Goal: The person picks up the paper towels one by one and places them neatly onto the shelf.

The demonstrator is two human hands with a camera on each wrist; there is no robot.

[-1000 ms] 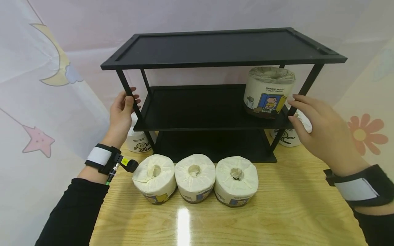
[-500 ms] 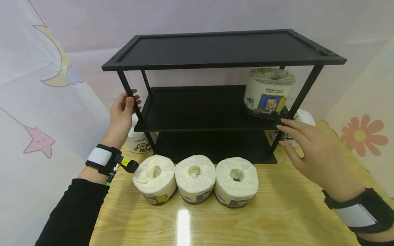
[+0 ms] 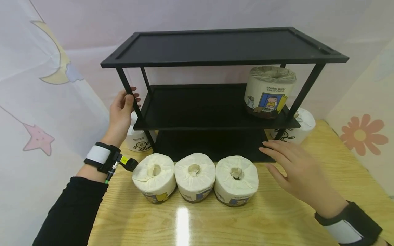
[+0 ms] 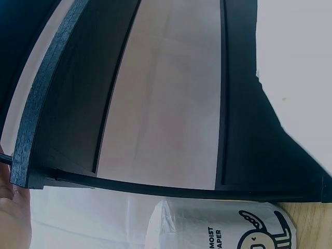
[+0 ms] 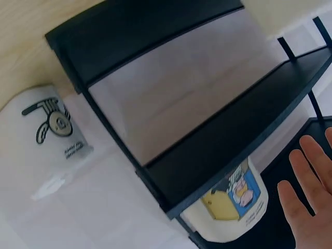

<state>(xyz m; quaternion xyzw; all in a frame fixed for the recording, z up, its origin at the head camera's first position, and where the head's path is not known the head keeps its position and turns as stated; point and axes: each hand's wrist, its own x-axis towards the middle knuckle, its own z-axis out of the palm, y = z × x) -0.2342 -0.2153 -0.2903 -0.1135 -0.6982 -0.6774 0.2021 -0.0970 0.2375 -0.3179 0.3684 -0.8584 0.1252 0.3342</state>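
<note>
Black 3-tier rack (image 3: pixel 215 48) on wood table (image 3: pixel 292 212). Left hand (image 3: pixel 121 114) grips rack's front-left post; right hand (image 3: pixel 295 169), fingers spread wide & holding nothing, hovers near wrapped paper roll (image 3: pixel 236 180).

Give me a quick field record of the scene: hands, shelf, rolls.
left hand: grips the front left post of the black shelf rack
right hand: open, fingers straight, over the table by the rack's bottom right corner, holding nothing
middle shelf: one wrapped toilet roll upright at the right end
front row: three rolls side by side on the table before the rack
beside rack: one roll at left, one roll at right, both on the table
top shelf: bare
</note>
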